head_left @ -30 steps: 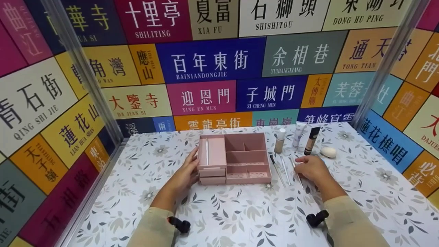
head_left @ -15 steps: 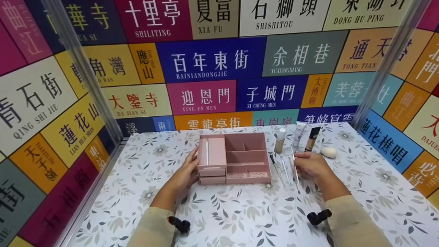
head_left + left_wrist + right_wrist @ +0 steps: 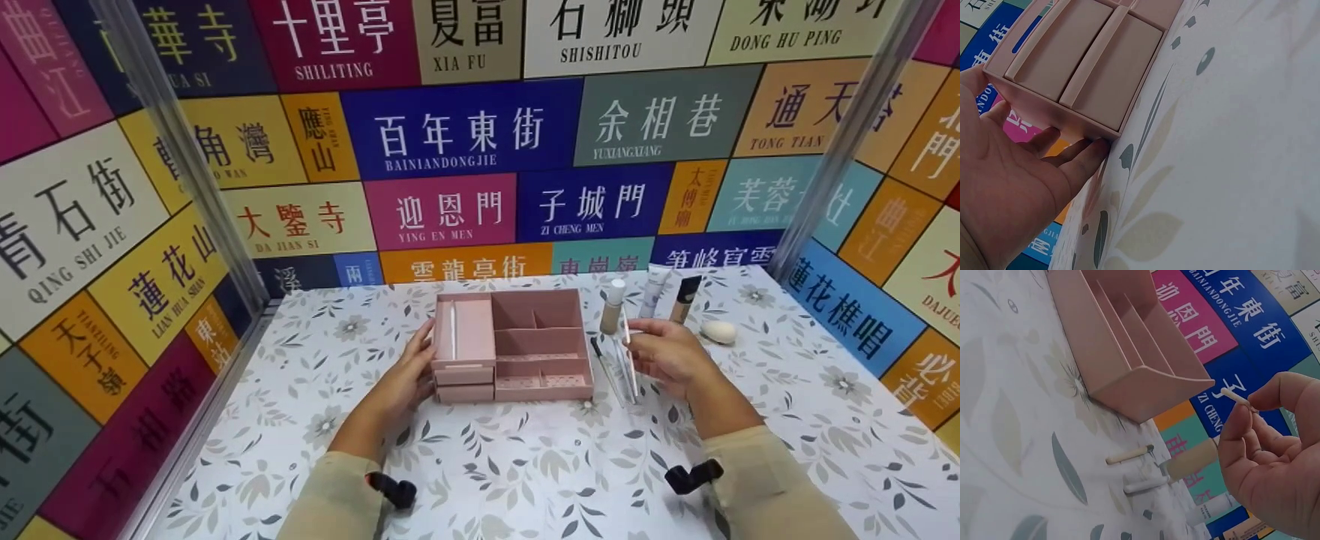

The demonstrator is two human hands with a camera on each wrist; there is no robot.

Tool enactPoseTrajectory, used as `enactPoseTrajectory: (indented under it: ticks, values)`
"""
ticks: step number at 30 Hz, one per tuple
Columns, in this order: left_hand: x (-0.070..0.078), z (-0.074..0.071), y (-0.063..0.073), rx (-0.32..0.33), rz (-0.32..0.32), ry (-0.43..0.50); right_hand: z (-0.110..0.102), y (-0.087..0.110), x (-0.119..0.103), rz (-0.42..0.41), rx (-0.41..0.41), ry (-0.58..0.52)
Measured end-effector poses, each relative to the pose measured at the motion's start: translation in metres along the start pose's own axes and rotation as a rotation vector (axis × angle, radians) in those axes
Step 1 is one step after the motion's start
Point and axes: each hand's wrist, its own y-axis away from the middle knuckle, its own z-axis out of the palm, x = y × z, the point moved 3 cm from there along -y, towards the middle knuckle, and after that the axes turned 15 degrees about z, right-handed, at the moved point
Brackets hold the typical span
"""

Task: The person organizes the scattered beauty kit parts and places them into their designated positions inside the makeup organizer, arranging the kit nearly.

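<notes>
A pink cosmetics organizer (image 3: pixel 471 337) with two small drawers and open compartments stands on the table. My left hand (image 3: pixel 401 379) rests its fingertips against the organizer's left side; in the left wrist view the fingers (image 3: pixel 1081 163) touch that side wall without wrapping it. My right hand (image 3: pixel 671 358) pinches a slim pale stick (image 3: pixel 630 352) between thumb and fingers, right of the organizer. The right wrist view shows the stick's blunt light end (image 3: pixel 1234 396) raised off the table; its exact kind is unclear. Below it lie a dark-tipped makeup brush (image 3: pixel 609 375) and another slim white stick (image 3: pixel 622 367).
Behind the right hand stand a foundation bottle (image 3: pixel 611 307), a white tube (image 3: pixel 654 292) and a black-capped beige tube (image 3: pixel 684 300). A cream makeup sponge (image 3: pixel 718 332) lies to their right. Walls with printed signs enclose the floral-covered table (image 3: pixel 510 465).
My right hand has picked the slim stick up off the table, tilted it upright and carried it left toward the organizer. My left hand has stayed at the organizer's side.
</notes>
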Motion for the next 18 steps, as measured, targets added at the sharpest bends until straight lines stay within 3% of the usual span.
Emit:
enactPoseTrajectory:
  ticks: [8, 18]
  values:
    - [-0.001, -0.001, -0.002, 0.008, -0.030, -0.021, 0.037, 0.014, -0.009, -0.057, -0.109, 0.021]
    - [0.001, 0.000, -0.001, 0.014, -0.039, -0.019, 0.053, 0.014, -0.013, -0.061, -0.136, 0.012]
